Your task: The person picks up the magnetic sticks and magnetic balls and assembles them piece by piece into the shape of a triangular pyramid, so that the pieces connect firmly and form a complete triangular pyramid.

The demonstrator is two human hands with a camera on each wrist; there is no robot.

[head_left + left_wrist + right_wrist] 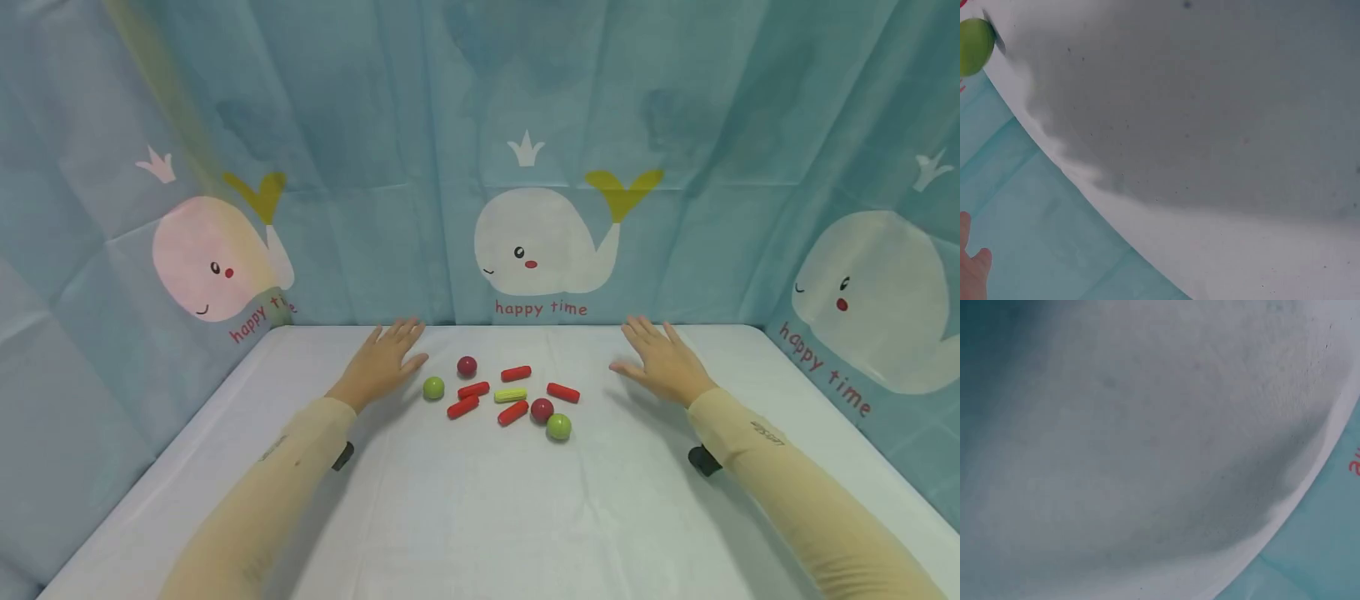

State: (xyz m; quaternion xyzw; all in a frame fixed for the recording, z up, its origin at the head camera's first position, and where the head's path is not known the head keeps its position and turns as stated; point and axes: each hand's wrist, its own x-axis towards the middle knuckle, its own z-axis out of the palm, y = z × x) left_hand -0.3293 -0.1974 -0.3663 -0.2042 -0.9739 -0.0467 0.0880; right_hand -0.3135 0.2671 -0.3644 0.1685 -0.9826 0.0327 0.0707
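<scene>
My left hand (pixel 381 362) is held over the left part of the white table, fingers straight and spread, holding nothing. Just right of its thumb lies a green ball (pixel 433 387), which also shows at the corner of the left wrist view (pixel 975 47). On the right, my right hand (pixel 663 362) is likewise spread with nothing in it. Between the hands lie a dark red ball (pixel 467 367), several red cylinders (pixel 516 373), a ridged yellow-green cylinder (pixel 511 395), a second dark red ball (pixel 542 409) and a second green ball (pixel 558 427). Neither hand touches them.
A white cloth covers the table (pixel 450 517). Blue curtains with a printed whale (pixel 540 242) rise along its back edge and both sides. Dark wrist cameras (pixel 703 460) sit beneath the sleeves. Both hands cast shadows on the cloth.
</scene>
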